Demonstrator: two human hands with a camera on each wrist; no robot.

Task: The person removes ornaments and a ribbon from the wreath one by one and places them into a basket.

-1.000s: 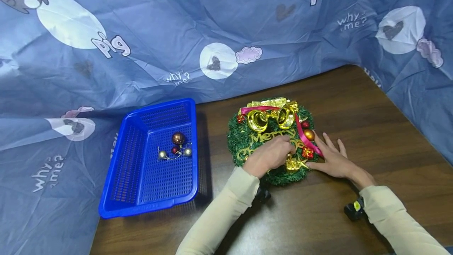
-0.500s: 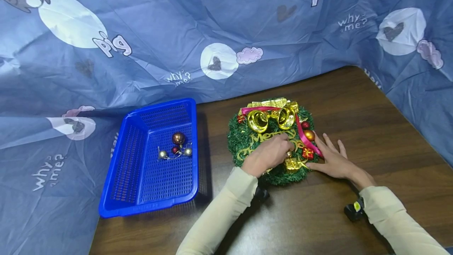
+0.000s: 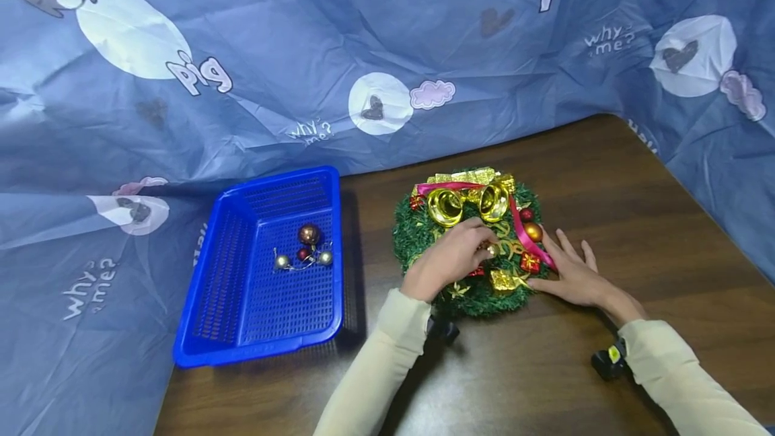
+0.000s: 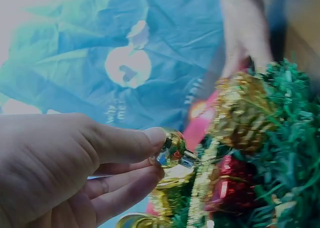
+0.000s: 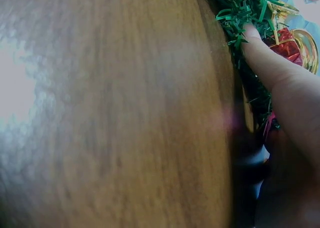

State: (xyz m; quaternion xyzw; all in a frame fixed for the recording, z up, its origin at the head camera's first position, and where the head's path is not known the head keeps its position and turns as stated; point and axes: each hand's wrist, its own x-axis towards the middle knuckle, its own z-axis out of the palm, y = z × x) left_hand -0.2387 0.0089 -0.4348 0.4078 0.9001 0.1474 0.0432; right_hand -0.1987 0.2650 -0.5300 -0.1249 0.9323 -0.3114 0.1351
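A round green Christmas wreath (image 3: 410,237) lies on the table, bearing two gold bells (image 3: 446,207), a pink ribbon (image 3: 527,237), small red gift boxes (image 3: 530,262) and gold lettering. Over its middle, my left hand (image 3: 449,256) pinches a small shiny gold bauble (image 4: 172,149) between thumb and fingers. The bauble's metal cap points toward the wreath in the left wrist view. At the wreath's right edge rests my right hand (image 3: 575,276), fingers spread near an orange bauble (image 3: 533,231). Its thumb (image 5: 272,63) touches the green tinsel in the right wrist view.
Left of the wreath stands a blue plastic basket (image 3: 339,274). Inside it are a brown bauble (image 3: 309,233), a dark red bauble (image 3: 303,254) and two pale gold ones (image 3: 281,262). A blue printed cloth (image 3: 254,113) hangs behind the brown wooden table (image 3: 605,173).
My left hand has lifted slightly and shifted left, so the gold bauble in its fingers now shows. The right hand keeps its place at the wreath's edge. The head view has shifted slightly.
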